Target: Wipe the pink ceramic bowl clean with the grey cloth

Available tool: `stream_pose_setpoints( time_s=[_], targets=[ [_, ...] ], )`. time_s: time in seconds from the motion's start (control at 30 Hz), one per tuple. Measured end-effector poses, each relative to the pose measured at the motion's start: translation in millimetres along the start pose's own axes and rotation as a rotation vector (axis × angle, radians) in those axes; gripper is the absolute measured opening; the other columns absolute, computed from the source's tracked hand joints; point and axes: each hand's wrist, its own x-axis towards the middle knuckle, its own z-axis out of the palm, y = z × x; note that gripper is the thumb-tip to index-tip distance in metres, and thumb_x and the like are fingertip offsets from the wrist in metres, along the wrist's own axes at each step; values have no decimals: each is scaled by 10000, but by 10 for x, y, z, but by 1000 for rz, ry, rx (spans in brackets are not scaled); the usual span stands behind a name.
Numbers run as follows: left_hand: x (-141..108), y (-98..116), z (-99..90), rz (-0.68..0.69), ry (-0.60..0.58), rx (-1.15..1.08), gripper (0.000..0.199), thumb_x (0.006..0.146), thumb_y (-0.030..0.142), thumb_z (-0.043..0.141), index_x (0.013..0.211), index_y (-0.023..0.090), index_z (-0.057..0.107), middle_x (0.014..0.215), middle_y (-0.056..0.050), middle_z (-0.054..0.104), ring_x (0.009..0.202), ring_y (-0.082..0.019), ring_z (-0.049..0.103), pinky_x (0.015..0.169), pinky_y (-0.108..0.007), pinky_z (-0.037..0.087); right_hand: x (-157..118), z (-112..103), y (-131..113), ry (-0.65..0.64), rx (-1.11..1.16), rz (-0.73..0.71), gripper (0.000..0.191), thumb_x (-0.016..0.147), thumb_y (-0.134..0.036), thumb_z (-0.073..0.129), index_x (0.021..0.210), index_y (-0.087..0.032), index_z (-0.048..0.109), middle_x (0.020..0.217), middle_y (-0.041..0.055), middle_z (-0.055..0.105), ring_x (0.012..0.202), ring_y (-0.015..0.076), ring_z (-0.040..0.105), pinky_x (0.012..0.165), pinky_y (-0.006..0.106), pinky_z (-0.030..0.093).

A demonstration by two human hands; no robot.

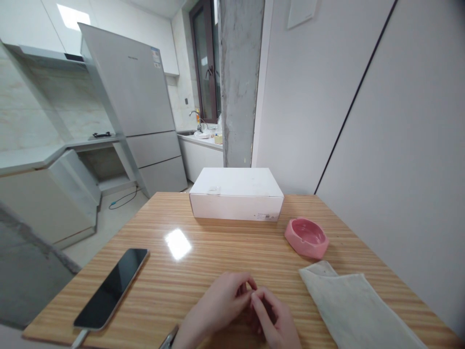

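My left hand (229,296) and my right hand (273,317) meet low over the wooden table (225,247). Their fingers are curled inward, and the fingertips of the two hands touch. Whatever lies between the fingers, if anything, is hidden. Beside my left wrist a narrow metallic object (169,338) shows only in part at the lower edge. To the right of my right hand lies a folded pale grey cloth (358,305). Behind the cloth sits a pink faceted ashtray (307,237).
A closed white box (236,206) stands at the table's far edge. At the left a black-screened phone (112,288) lies with a white cable (80,338) plugged in. A wall (399,145) runs along the right; a refrigerator (134,97) and counters are beyond.
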Motion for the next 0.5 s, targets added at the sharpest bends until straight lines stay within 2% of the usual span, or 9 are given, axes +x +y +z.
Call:
stream_pose_setpoints(
  time_s=[0.1, 0.23, 0.37, 0.5],
  targets=[
    [254, 128, -45, 47, 63, -66, 178, 789, 278, 600, 912, 178, 681, 705, 11, 644, 629, -117, 559, 570, -207, 392, 2, -13, 37, 51, 88, 17, 427, 849, -600, 483, 669, -213, 507, 559, -20, 505, 506, 137, 490, 467, 231, 384],
    [727, 271, 88, 156, 192, -234, 364, 712, 301, 719, 1047, 178, 646, 1047, -74, 654, 935, -183, 608, 765, -276, 478, 11, -22, 41, 43, 70, -7, 420, 857, -576, 493, 673, -200, 528, 577, 15, 562, 528, 152, 519, 498, 249, 411],
    [1215, 293, 353, 245, 232, -321, 771, 594, 408, 823, 1260, 162, 523, 1286, -153, 538, 1192, -274, 503, 1005, -408, 396, 20, -27, 53, 12, 81, -1, 427, 858, -578, 491, 652, -204, 509, 552, -2, 537, 499, 138, 513, 460, 227, 391],
    [1562, 314, 557, 258, 164, -274, 1209, 428, 534, 866, 1423, 119, 318, 1458, -213, 334, 1348, -360, 312, 1117, -480, 247, 7, -5, 109, 47, 98, -3, 435, 867, -591, 461, 685, -199, 517, 531, -14, 518, 476, 123, 492, 444, 209, 368]
  ],
)
